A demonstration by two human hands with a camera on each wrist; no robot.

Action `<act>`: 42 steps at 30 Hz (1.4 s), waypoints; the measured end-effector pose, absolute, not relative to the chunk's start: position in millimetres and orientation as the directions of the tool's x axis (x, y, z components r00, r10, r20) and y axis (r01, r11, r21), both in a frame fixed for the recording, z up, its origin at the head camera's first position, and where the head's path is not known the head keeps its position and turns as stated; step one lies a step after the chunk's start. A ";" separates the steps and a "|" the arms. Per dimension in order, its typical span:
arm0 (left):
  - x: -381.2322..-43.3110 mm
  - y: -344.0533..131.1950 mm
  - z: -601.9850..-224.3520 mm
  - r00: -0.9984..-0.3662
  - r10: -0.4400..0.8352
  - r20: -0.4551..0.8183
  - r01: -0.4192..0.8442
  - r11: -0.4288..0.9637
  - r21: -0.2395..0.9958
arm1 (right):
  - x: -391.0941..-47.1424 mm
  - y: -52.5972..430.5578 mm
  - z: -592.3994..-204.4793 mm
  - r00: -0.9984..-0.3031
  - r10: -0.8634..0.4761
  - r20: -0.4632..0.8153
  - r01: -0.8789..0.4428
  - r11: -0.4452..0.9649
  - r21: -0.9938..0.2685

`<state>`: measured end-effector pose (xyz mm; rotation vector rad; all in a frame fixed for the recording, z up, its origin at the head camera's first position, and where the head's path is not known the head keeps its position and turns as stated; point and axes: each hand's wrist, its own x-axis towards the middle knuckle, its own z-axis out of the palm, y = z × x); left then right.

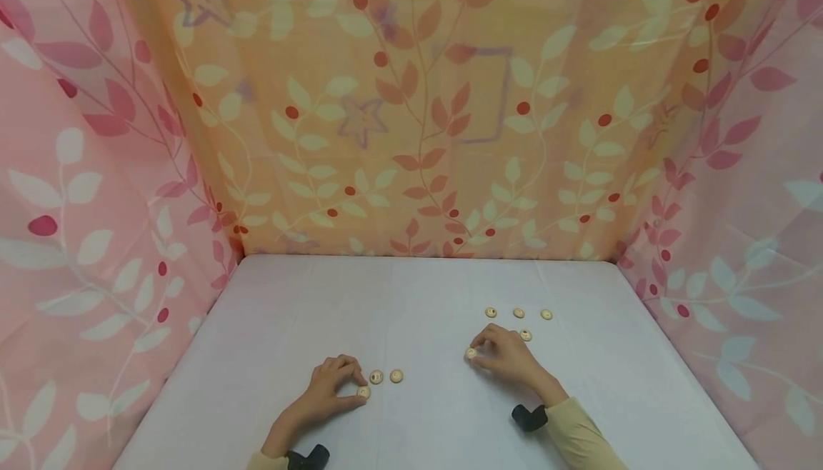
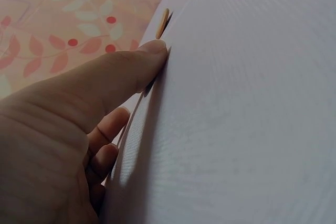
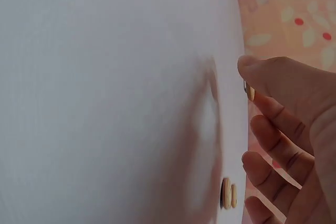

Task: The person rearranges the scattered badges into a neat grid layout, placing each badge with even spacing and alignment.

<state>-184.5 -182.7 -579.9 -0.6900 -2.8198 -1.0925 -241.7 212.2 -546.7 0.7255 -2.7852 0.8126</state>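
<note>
Near the front left of the table, my left hand (image 1: 331, 388) holds a small round wooden disc (image 1: 363, 392) at its edges between thumb and forefinger. Just beyond it lie two more wooden discs, a left one (image 1: 376, 377) and a right one (image 1: 396, 376). Farther right, my right hand (image 1: 508, 357) pinches another disc (image 1: 471, 353), seen edge-on and raised off the cloth in the right wrist view (image 3: 250, 92). A disc (image 1: 526, 336) lies beside that hand's knuckles. In the left wrist view, the thumb (image 2: 142, 64) hides most of the left hand's disc.
Behind the right hand, three discs form a row: left (image 1: 491, 312), middle (image 1: 519, 313) and right (image 1: 546, 314). They lie on a white-covered table (image 1: 424, 298). Leaf-patterned curtains (image 1: 411, 170) stand at its back and both sides. Each wrist carries a black device (image 1: 530, 418).
</note>
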 end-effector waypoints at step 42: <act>-183.4 -180.9 -575.9 -0.914 0.375 0.153 0.381 0.668 0.639 | -249.6 302.3 -542.3 -0.945 -0.108 0.309 -0.243 0.864 -0.441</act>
